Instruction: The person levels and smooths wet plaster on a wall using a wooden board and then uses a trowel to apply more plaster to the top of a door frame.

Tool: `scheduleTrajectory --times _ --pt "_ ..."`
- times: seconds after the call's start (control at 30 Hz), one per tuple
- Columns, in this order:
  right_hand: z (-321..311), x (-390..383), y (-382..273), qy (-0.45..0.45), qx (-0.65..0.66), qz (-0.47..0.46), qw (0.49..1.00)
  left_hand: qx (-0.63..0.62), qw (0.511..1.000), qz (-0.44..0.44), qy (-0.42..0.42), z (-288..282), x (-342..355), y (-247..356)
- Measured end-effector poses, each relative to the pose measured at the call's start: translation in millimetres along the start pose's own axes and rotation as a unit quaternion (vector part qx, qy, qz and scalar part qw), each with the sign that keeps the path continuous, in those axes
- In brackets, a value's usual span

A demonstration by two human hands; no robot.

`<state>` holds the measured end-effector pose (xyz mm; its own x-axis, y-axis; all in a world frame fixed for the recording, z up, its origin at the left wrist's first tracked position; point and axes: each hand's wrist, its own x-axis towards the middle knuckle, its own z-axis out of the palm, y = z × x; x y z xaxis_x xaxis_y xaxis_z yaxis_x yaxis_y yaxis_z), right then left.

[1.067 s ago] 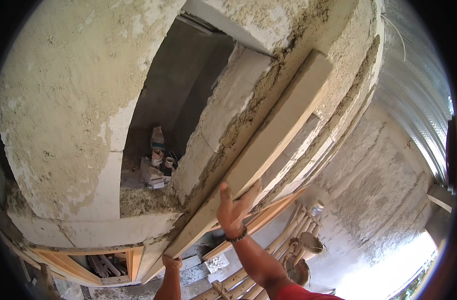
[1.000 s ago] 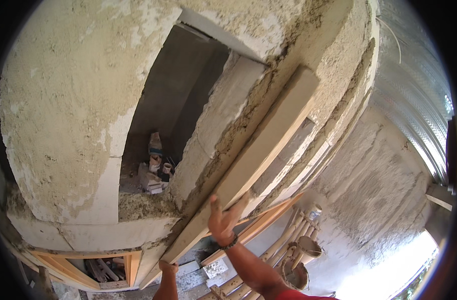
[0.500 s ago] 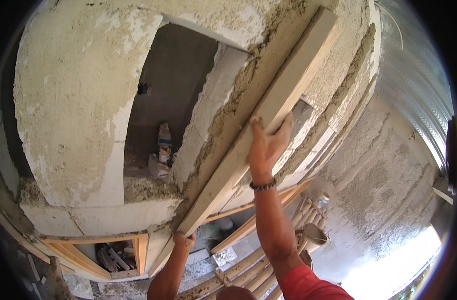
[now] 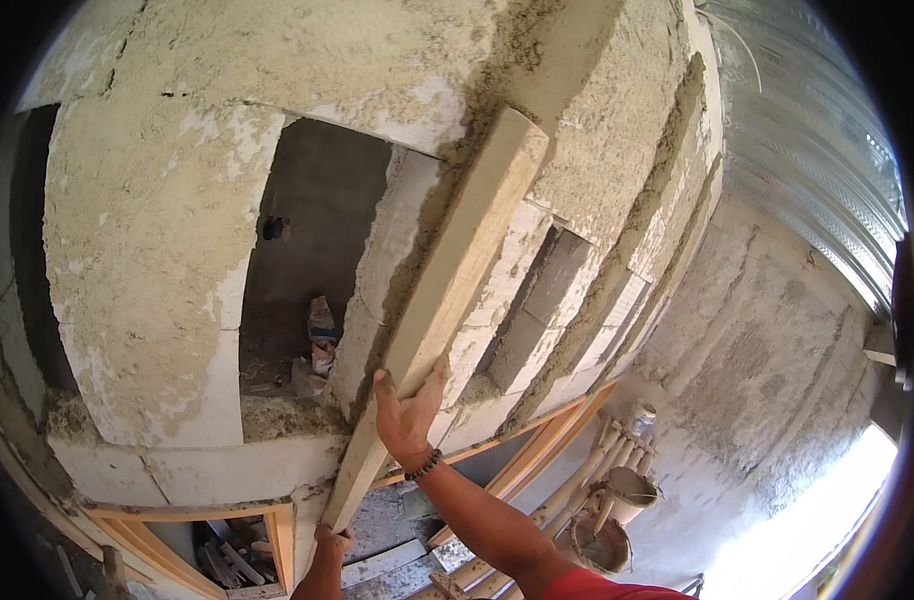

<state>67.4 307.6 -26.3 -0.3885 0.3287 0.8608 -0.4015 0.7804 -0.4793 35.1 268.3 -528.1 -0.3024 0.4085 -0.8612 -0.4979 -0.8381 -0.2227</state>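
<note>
A long pale, straight wooden batten [image 4: 469,250] lies diagonally against the rough plastered block wall [image 4: 147,230], along a mortar band beside the dark window opening [image 4: 312,200]. My right hand [image 4: 407,410], with a beaded bracelet at the wrist, grips the batten's lower middle, thumb and fingers on opposite edges. Lower down, my left hand [image 4: 334,537] holds the batten's bottom end. A narrow opening [image 4: 525,305] sits in the wall just right of the batten.
Wooden frames [image 4: 135,532] are set low in the wall. At lower right are bamboo scaffold poles [image 4: 467,574] with mortar buckets [image 4: 632,490]. Corrugated metal sheet [image 4: 807,150] is at upper right, above a rough grey wall [image 4: 747,350]. A bagged item [image 4: 321,325] lies inside the opening.
The batten and my right hand rose between the earliest frame and half a second ago, then came down and leftward in the picture. The view has shifted, showing more wall at left.
</note>
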Motion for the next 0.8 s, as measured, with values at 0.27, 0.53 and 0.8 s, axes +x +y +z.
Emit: scheduleTrajectory --times 0.27,0.53,0.8 --pt "-47.5 148.1 -34.6 0.071 0.003 -0.084 0.994 0.043 0.991 0.037 -0.122 83.4 -89.5 -73.0" --pt "-66.2 269.5 -73.5 0.046 0.098 -0.14 0.984 -0.009 0.966 0.012 -0.258 126.7 -217.5 -120.7" --pt "-70.4 273.9 -59.0 0.077 -0.06 -0.148 0.984 -0.092 0.935 0.029 -0.343 47.9 -107.9 -75.8"
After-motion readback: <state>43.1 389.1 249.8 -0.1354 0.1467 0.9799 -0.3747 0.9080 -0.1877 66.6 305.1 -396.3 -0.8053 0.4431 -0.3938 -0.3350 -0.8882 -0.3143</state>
